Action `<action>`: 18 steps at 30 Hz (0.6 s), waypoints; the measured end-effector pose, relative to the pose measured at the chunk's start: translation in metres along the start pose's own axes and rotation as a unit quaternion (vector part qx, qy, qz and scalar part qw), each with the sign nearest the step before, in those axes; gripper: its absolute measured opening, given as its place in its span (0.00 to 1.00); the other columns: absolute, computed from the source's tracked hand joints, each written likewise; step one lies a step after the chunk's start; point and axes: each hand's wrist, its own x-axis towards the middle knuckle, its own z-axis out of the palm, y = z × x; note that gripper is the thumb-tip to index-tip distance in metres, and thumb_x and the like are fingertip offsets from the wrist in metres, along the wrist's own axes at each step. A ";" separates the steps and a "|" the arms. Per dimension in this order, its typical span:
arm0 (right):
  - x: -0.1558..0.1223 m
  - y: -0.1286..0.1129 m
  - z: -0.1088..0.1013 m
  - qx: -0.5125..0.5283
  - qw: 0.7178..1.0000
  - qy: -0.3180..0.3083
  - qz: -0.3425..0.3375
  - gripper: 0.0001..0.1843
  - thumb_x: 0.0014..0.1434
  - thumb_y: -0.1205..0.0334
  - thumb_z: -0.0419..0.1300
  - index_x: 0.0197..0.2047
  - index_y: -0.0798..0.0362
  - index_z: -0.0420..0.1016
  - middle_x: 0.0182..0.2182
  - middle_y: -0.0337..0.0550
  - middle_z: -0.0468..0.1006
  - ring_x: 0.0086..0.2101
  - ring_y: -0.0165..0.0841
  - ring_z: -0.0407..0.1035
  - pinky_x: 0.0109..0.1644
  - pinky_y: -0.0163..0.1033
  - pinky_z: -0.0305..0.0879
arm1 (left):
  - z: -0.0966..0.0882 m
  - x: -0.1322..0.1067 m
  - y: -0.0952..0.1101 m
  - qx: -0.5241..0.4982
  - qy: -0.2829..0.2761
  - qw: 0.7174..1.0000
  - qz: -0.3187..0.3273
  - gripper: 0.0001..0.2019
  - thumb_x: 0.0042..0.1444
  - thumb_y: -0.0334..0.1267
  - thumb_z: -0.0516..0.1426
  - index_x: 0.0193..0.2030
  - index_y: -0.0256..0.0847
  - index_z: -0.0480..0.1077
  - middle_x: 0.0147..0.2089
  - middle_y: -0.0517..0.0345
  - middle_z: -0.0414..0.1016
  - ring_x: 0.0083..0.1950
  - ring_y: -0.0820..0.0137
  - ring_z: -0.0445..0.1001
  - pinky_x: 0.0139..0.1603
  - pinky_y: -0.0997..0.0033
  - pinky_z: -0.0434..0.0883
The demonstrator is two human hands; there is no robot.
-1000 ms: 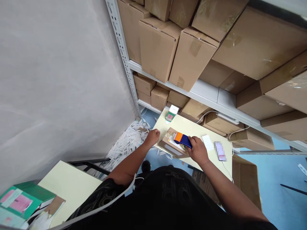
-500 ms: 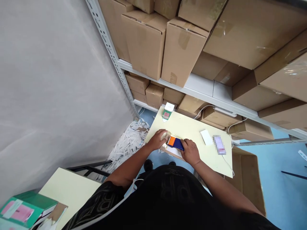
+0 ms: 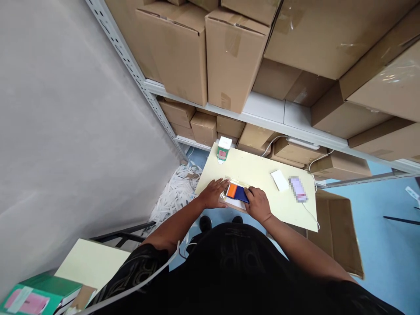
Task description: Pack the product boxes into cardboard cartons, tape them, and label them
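Observation:
A small brown cardboard parcel (image 3: 236, 204) lies at the near edge of a pale yellow table (image 3: 256, 173). My right hand (image 3: 258, 204) grips an orange and dark blue tape dispenser (image 3: 237, 192) and presses it on top of the parcel. My left hand (image 3: 213, 193) lies flat on the parcel's left end, fingers stretched out, holding it down. Most of the parcel is hidden under my hands and the dispenser.
On the table are a green and white box (image 3: 223, 151) at the far left corner, a white card (image 3: 279, 180) and a blurred phone (image 3: 298, 189) with a cable. Metal shelving (image 3: 262, 116) full of cardboard boxes stands behind. Paper strips (image 3: 175, 194) litter the floor; an open carton (image 3: 336, 236) stands at right.
The parcel has been pulled closer to the table's near edge. My left hand moved from the table's edge onto the parcel's left end. The camera tilted so the shelves fill more of the view.

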 end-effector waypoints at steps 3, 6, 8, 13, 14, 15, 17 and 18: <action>-0.003 0.001 0.002 -0.012 1.000 -0.004 -0.011 0.29 0.59 0.64 0.61 0.64 0.57 0.71 0.51 0.58 0.74 0.47 0.48 0.64 0.51 0.51 0.63 | 0.000 0.008 0.001 0.048 -0.019 0.998 0.030 0.63 0.44 0.69 0.67 0.79 0.35 0.50 0.79 0.33 0.48 0.80 0.41 0.43 0.78 0.43 0.38; -0.003 0.002 0.003 -0.025 0.999 -0.013 -0.023 0.29 0.59 0.63 0.61 0.64 0.58 0.71 0.53 0.59 0.73 0.47 0.48 0.64 0.52 0.51 0.62 | -0.003 0.013 0.004 0.088 -0.036 0.994 0.047 0.63 0.46 0.70 0.65 0.79 0.33 0.47 0.80 0.32 0.42 0.80 0.41 0.42 0.77 0.44 0.39; -0.003 0.003 -0.001 -0.036 0.998 -0.030 -0.036 0.29 0.60 0.63 0.62 0.64 0.57 0.71 0.53 0.59 0.74 0.47 0.49 0.64 0.52 0.51 0.61 | -0.005 0.014 0.006 0.110 -0.038 0.992 0.045 0.62 0.48 0.70 0.64 0.80 0.34 0.46 0.81 0.33 0.41 0.80 0.41 0.42 0.77 0.43 0.39; -0.019 0.028 -0.027 -0.032 0.992 -0.104 -0.067 0.29 0.61 0.62 0.61 0.65 0.57 0.70 0.52 0.59 0.73 0.47 0.48 0.64 0.52 0.50 0.62 | -0.003 0.016 0.010 0.136 -0.039 0.990 0.027 0.61 0.49 0.68 0.64 0.80 0.33 0.44 0.81 0.33 0.41 0.81 0.43 0.42 0.77 0.43 0.39; -0.027 0.038 -0.033 -0.027 0.992 -0.113 -0.058 0.29 0.61 0.62 0.61 0.65 0.57 0.70 0.52 0.58 0.73 0.48 0.48 0.64 0.52 0.50 0.62 | -0.002 0.016 0.010 0.136 -0.038 0.990 0.024 0.61 0.49 0.67 0.64 0.80 0.33 0.45 0.81 0.34 0.41 0.81 0.43 0.42 0.78 0.43 0.39; -0.036 0.049 -0.040 -0.024 0.992 -0.120 -0.042 0.29 0.61 0.62 0.61 0.65 0.57 0.69 0.52 0.58 0.73 0.48 0.48 0.65 0.52 0.50 0.63 | -0.002 0.017 0.010 0.135 -0.035 0.990 0.022 0.61 0.49 0.67 0.64 0.80 0.33 0.45 0.81 0.34 0.41 0.81 0.43 0.42 0.78 0.44 0.39; -0.059 0.076 -0.053 -0.026 0.991 -0.129 -0.004 0.29 0.62 0.62 0.60 0.65 0.58 0.69 0.52 0.58 0.73 0.47 0.47 0.65 0.53 0.50 0.63 | -0.001 0.017 0.010 0.127 -0.031 0.991 0.022 0.60 0.49 0.66 0.65 0.80 0.33 0.45 0.81 0.35 0.42 0.81 0.43 0.42 0.78 0.44 0.40; -0.071 0.090 -0.059 -0.029 0.991 -0.133 0.010 0.29 0.62 0.61 0.59 0.66 0.58 0.69 0.52 0.58 0.73 0.47 0.47 0.66 0.53 0.50 0.63 | 0.000 0.017 0.010 0.121 -0.029 0.992 0.022 0.60 0.49 0.65 0.65 0.80 0.34 0.45 0.81 0.35 0.42 0.81 0.43 0.42 0.78 0.44 0.41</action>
